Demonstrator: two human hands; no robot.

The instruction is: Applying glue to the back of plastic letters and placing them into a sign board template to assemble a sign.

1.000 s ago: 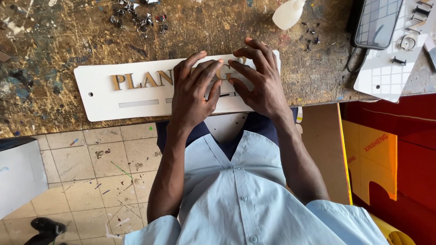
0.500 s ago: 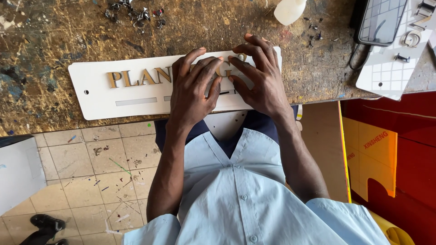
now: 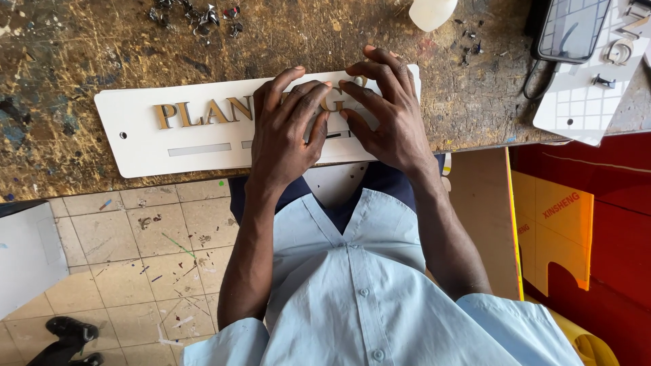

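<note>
A long white sign plate (image 3: 146, 139) with raised gold letters (image 3: 196, 112) lies along the front edge of a worn wooden workbench (image 3: 88, 51). My left hand (image 3: 285, 132) lies flat on the plate's middle, fingers spread and pressing down over the letters. My right hand (image 3: 383, 112) rests beside it on the plate's right part, fingertips pushing on a gold letter (image 3: 337, 102) that is mostly hidden. The index fingers of both hands nearly touch. Neither hand lifts anything.
A white bottle (image 3: 432, 12) stands at the bench's far edge. A dark phone (image 3: 573, 27) with a cable and a white board (image 3: 597, 88) carrying small metal letters lie at right. Metal scraps (image 3: 196, 17) are scattered at the back. Orange and red panels (image 3: 553, 230) stand below right; tiled floor is at left.
My hands stay pressed on the plate with only slight finger shifts. The view has drifted a little, so the plate sits slightly lower in the picture.
</note>
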